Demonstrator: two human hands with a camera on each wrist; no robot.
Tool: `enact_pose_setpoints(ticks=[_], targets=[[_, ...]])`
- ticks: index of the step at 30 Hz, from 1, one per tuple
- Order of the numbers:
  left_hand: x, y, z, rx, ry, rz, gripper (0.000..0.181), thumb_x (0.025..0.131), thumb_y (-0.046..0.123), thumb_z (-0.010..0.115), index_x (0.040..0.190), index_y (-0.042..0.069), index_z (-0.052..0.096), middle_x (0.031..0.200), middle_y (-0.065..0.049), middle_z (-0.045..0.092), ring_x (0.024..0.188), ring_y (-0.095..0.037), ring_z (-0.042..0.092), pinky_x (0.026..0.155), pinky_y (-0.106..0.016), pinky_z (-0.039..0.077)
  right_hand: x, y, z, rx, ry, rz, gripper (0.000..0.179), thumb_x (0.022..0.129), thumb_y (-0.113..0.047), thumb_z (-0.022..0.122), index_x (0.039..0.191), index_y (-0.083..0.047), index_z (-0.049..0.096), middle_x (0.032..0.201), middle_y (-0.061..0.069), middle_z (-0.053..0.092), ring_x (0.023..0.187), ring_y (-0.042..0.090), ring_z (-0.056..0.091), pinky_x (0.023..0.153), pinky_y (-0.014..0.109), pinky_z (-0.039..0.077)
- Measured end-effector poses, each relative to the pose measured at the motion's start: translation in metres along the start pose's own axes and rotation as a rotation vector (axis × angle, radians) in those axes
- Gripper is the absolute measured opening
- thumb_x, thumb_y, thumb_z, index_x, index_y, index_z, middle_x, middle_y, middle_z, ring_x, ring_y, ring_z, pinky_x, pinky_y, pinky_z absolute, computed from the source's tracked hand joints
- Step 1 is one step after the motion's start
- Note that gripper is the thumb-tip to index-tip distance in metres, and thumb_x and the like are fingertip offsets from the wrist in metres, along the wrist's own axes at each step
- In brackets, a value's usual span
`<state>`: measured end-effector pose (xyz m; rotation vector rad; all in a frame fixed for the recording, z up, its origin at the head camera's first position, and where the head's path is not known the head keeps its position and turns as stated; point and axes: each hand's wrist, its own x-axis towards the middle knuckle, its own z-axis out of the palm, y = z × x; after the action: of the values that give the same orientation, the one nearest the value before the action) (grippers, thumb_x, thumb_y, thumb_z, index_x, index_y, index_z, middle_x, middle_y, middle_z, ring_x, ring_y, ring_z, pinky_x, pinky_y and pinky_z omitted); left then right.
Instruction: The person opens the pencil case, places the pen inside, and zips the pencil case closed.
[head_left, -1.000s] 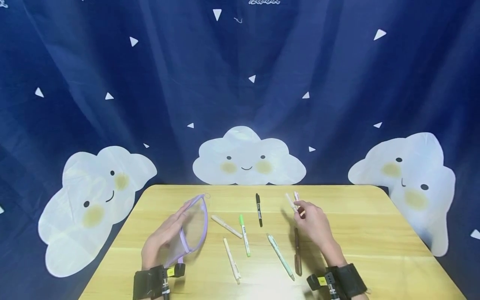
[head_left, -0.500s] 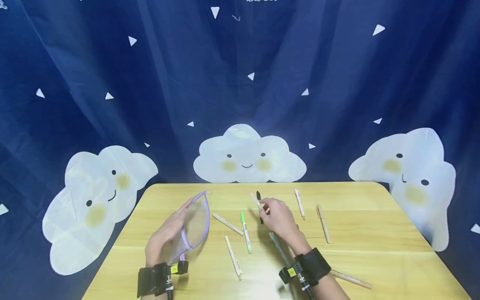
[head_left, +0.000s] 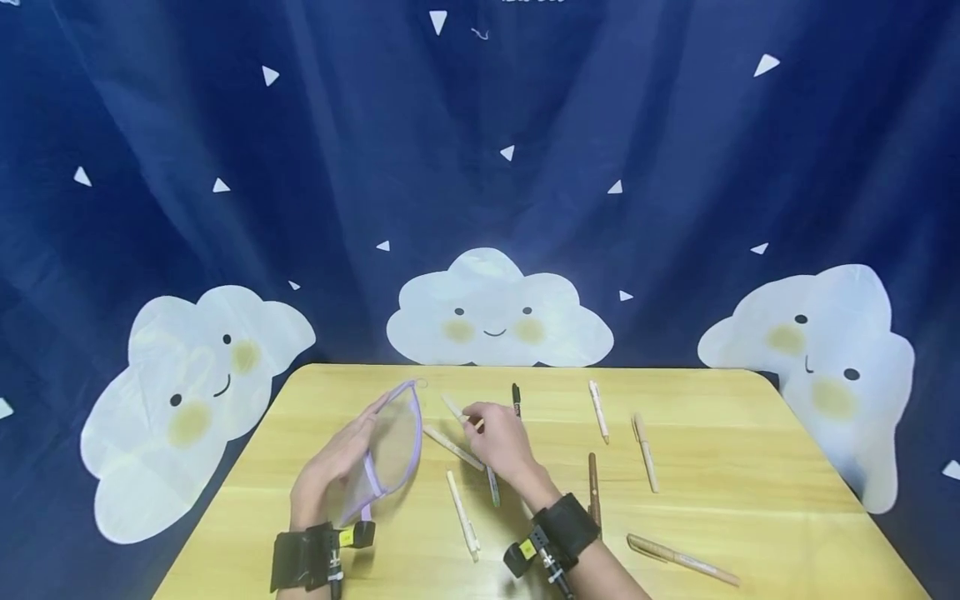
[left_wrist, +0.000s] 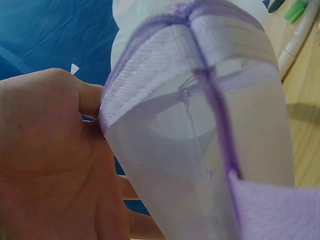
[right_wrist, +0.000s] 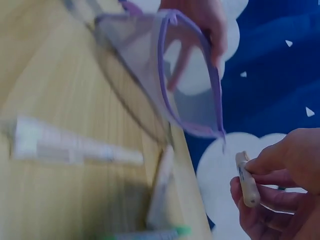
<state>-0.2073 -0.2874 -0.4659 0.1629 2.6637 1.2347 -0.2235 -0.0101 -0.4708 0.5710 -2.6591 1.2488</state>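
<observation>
My left hand (head_left: 335, 454) holds a translucent mesh pencil pouch (left_wrist: 150, 165) with purple trim, tilted up at the left of the table. Its fingers lie along the far side, and its mouth gapes to the right, as the right wrist view shows. My right hand (head_left: 501, 442) pinches a pale pen (right_wrist: 247, 180) between thumb and fingers, a short way right of the pouch mouth. The pen's whitish end (head_left: 453, 409) points up and left. Below that hand lie a cream pen (head_left: 452, 447) and a green-capped marker (right_wrist: 160, 234), the latter partly hidden in the head view.
A white pen (head_left: 462, 515) lies nearer the front. Toward the right are a black marker (head_left: 516, 400), a white-pink pen (head_left: 598, 411), a beige pen (head_left: 646, 452), a brown pen (head_left: 593, 483) and a tan pen (head_left: 682, 560). A blue curtain (head_left: 480, 167) hangs behind the table.
My right hand has carried the pale pen leftward from the right side, past the black marker, to near the pouch. The left hand and pouch have hardly moved.
</observation>
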Motion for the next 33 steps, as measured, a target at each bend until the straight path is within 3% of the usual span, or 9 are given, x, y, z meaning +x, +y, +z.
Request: enact_pose_setpoints(ticks=[3, 5, 9, 12, 16, 20, 25, 28, 33], targets=[[-0.001, 0.003, 0.000, -0.019, -0.010, -0.034, 0.053, 0.113, 0.035, 0.023, 0.166, 0.030, 0.017, 0.171, -0.015, 0.012, 0.145, -0.062, 0.015, 0.074, -0.086, 0.043, 0.004, -0.009, 0.011, 0.091, -0.042, 0.043, 0.024, 0.094, -0.004, 0.068, 0.117, 0.001, 0.073, 0.096, 0.009, 0.075, 0.074, 0.013, 0.070, 0.055, 0.019, 0.053], [-0.003, 0.002, 0.000, -0.026, -0.010, -0.041, 0.053, 0.114, 0.035, 0.023, 0.166, 0.030, 0.017, 0.171, -0.016, 0.011, 0.144, -0.064, 0.014, 0.069, -0.083, 0.046, 0.008, -0.016, 0.019, 0.150, -0.078, 0.075, 0.027, 0.092, -0.002, 0.068, 0.118, 0.003, 0.073, 0.096, 0.009, 0.074, 0.069, 0.011, 0.068, 0.050, 0.019, 0.052], [-0.003, 0.002, 0.000, -0.019, 0.002, -0.018, 0.053, 0.114, 0.035, 0.023, 0.166, 0.027, 0.020, 0.169, -0.019, 0.015, 0.143, -0.065, 0.018, 0.077, -0.084, 0.045, 0.015, -0.028, 0.032, 0.264, -0.138, 0.150, 0.034, 0.088, 0.002, 0.068, 0.121, 0.005, 0.071, 0.089, 0.005, 0.073, 0.055, 0.015, 0.065, 0.042, 0.018, 0.046], [-0.002, 0.003, 0.000, -0.045, -0.001, -0.028, 0.052, 0.114, 0.037, 0.024, 0.165, 0.028, 0.022, 0.169, -0.022, 0.016, 0.141, -0.067, 0.021, 0.075, -0.083, 0.047, 0.018, -0.036, 0.040, 0.302, -0.167, 0.200, 0.037, 0.086, 0.002, 0.067, 0.123, 0.006, 0.070, 0.087, 0.003, 0.071, 0.051, 0.016, 0.061, 0.040, 0.017, 0.042], [-0.003, 0.004, 0.001, -0.099, -0.016, -0.081, 0.052, 0.113, 0.040, 0.024, 0.165, 0.033, 0.022, 0.168, -0.024, 0.012, 0.139, -0.071, 0.018, 0.062, -0.079, 0.050, 0.020, -0.042, 0.050, 0.305, -0.186, 0.227, 0.039, 0.086, 0.003, 0.066, 0.125, 0.006, 0.068, 0.091, 0.004, 0.071, 0.052, 0.010, 0.053, 0.042, 0.017, 0.041], [-0.003, 0.004, 0.002, -0.109, -0.011, -0.091, 0.052, 0.113, 0.041, 0.024, 0.165, 0.033, 0.022, 0.168, -0.024, 0.012, 0.138, -0.071, 0.019, 0.062, -0.076, 0.052, 0.021, -0.045, 0.060, 0.294, -0.193, 0.229, 0.041, 0.088, 0.001, 0.069, 0.128, 0.007, 0.067, 0.090, 0.005, 0.072, 0.053, 0.008, 0.053, 0.044, 0.018, 0.043], [-0.004, 0.007, 0.003, -0.114, -0.016, -0.088, 0.053, 0.113, 0.042, 0.023, 0.165, 0.033, 0.022, 0.168, -0.025, 0.011, 0.137, -0.071, 0.021, 0.064, -0.075, 0.052, 0.023, -0.049, 0.067, 0.259, -0.191, 0.230, 0.042, 0.087, -0.001, 0.069, 0.128, 0.008, 0.066, 0.073, 0.001, 0.066, 0.048, 0.008, 0.050, 0.040, 0.017, 0.037], [-0.005, 0.008, 0.003, -0.114, -0.013, -0.096, 0.053, 0.113, 0.044, 0.022, 0.165, 0.033, 0.022, 0.168, -0.026, 0.011, 0.137, -0.071, 0.022, 0.064, -0.076, 0.052, 0.024, -0.052, 0.069, 0.281, -0.195, 0.221, 0.043, 0.087, 0.002, 0.068, 0.129, 0.009, 0.065, 0.071, 0.002, 0.065, 0.049, 0.008, 0.053, 0.041, 0.018, 0.042], [-0.005, 0.007, 0.001, -0.089, 0.001, -0.085, 0.054, 0.113, 0.045, 0.022, 0.165, 0.031, 0.023, 0.166, -0.029, 0.015, 0.133, -0.070, 0.029, 0.062, -0.067, 0.056, 0.024, -0.057, 0.071, 0.413, -0.231, 0.235, 0.048, 0.084, 0.011, 0.062, 0.132, 0.009, 0.063, 0.092, 0.011, 0.072, 0.068, 0.020, 0.070, 0.057, 0.026, 0.059]])
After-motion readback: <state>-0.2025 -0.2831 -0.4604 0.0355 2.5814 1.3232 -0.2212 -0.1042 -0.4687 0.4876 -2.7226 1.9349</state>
